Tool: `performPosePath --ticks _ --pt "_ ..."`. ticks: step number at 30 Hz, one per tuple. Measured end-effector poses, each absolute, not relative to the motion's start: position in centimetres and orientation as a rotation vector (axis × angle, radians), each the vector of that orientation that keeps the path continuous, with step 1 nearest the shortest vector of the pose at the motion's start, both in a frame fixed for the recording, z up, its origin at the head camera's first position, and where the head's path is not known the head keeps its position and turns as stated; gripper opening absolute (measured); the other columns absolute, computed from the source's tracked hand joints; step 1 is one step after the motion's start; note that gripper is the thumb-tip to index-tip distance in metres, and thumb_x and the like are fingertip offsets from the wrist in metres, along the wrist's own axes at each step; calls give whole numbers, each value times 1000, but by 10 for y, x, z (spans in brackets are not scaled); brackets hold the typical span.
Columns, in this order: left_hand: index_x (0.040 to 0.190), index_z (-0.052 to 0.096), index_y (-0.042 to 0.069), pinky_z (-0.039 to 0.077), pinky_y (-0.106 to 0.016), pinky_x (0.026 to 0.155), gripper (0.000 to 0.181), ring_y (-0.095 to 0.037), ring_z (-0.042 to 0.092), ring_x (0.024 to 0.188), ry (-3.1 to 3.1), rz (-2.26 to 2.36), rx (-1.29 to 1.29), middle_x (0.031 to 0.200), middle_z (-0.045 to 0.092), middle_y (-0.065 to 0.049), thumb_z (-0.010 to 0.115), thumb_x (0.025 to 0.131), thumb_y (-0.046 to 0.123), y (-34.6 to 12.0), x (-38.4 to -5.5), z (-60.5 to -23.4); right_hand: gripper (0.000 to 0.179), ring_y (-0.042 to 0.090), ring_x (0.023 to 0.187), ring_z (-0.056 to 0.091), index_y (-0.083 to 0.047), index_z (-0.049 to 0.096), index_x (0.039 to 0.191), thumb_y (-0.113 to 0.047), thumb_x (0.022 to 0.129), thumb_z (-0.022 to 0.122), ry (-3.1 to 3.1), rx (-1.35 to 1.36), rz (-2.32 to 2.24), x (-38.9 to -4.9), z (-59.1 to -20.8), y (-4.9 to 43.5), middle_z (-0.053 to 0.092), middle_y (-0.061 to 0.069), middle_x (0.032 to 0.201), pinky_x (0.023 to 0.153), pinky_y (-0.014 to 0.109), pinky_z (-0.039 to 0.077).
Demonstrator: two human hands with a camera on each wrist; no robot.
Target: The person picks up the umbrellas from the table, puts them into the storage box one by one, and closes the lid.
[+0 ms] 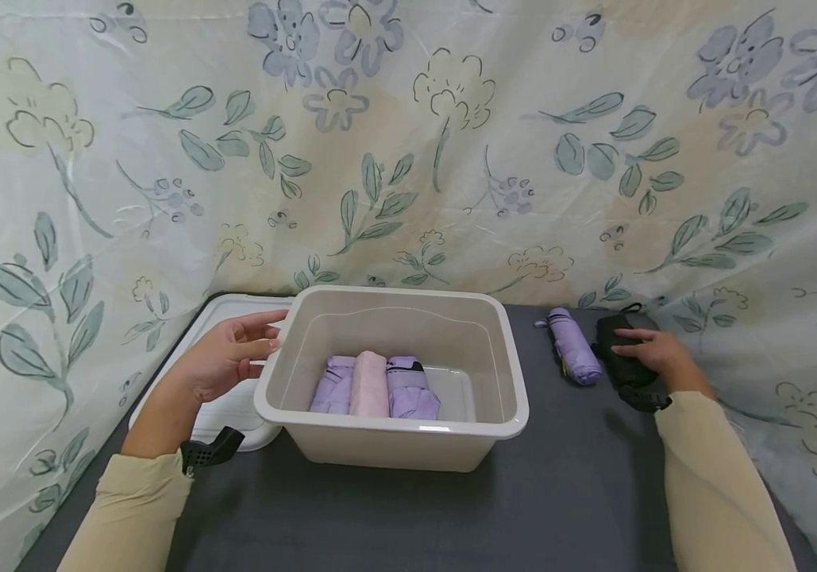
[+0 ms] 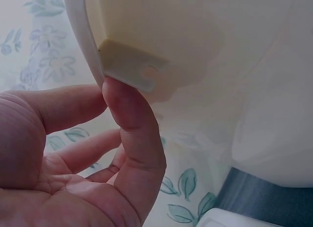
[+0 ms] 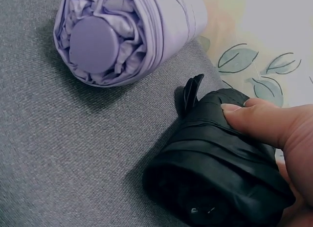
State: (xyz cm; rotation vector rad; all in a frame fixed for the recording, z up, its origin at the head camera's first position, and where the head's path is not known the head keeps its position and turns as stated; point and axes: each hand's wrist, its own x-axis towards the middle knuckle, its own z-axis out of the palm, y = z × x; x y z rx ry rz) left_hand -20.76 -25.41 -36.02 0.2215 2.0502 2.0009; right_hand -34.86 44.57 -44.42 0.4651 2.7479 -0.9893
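A cream plastic storage bin (image 1: 394, 445) stands mid-table, its left rim pinched between the thumb and a finger of my left hand (image 1: 225, 357). The left wrist view shows that hand (image 2: 93, 153) right at the rim (image 2: 80, 36). Inside the bin lie two lavender folded umbrellas (image 1: 411, 389) with a pink folded one (image 1: 369, 385) between them. Over on the right, my right hand (image 1: 658, 357) grips a black folded umbrella (image 3: 210, 153), thumb on its upper side and fingers partly hidden behind it. Another lavender folded umbrella (image 1: 572, 345) lies just left of the black one.
A white lid (image 1: 229, 417) lies flat left of the bin, partly beneath my left hand. Dark grey cloth covers the table (image 1: 379, 516). A flower-patterned curtain (image 1: 408, 199) hangs behind the table and along its sides.
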Motion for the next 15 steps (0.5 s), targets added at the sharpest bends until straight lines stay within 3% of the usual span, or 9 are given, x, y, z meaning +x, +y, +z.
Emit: performPosePath --ticks 15 --pt "159 29 -1 63 -31 78 70 -8 71 91 2060 1996 220 103 68 4 64 100 8 -254 -208 -361 70 56 151 14 -11 41 155 -39 97 69 2790 500 -938 -347 -445 440 12 32 166 120 68 19"
